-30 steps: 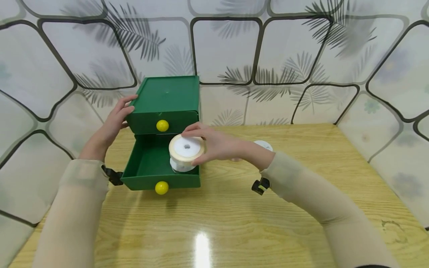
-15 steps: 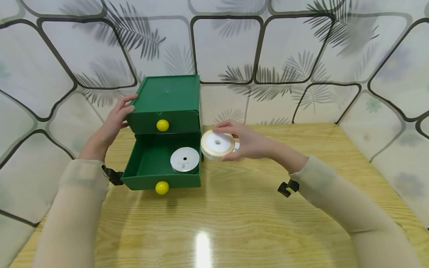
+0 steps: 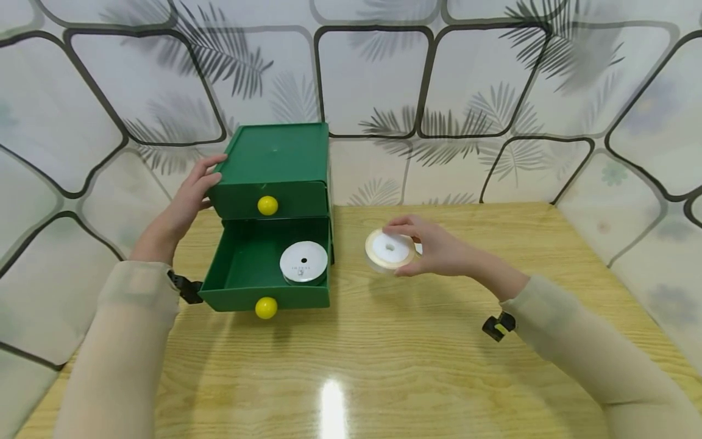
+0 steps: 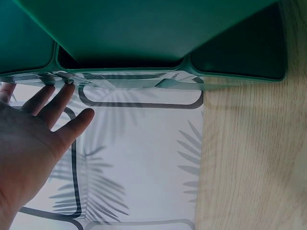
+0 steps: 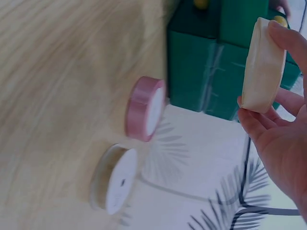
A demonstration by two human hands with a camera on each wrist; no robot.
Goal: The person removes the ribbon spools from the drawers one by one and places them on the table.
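Observation:
My right hand pinches a roll of cream ribbon by its edge, with the white core facing up. It is over the table, to the right of a green two-drawer cabinet. In the right wrist view the cream ribbon's wide band faces the camera between thumb and fingers. My left hand rests its fairly straight fingers against the cabinet's left side, near the top. The lower drawer is pulled out, and a white-faced ribbon spool lies in its right part. The upper drawer is closed.
A pink ribbon roll and a white spool stand on the table right of the cabinet, mostly hidden by my right hand in the head view. Each drawer has a yellow knob. A patterned backdrop rises behind.
My right hand has carried the cream ribbon roll out of the lower drawer, rightward over the table. The white-faced spool beneath it is now uncovered. My left hand has stayed on the cabinet.

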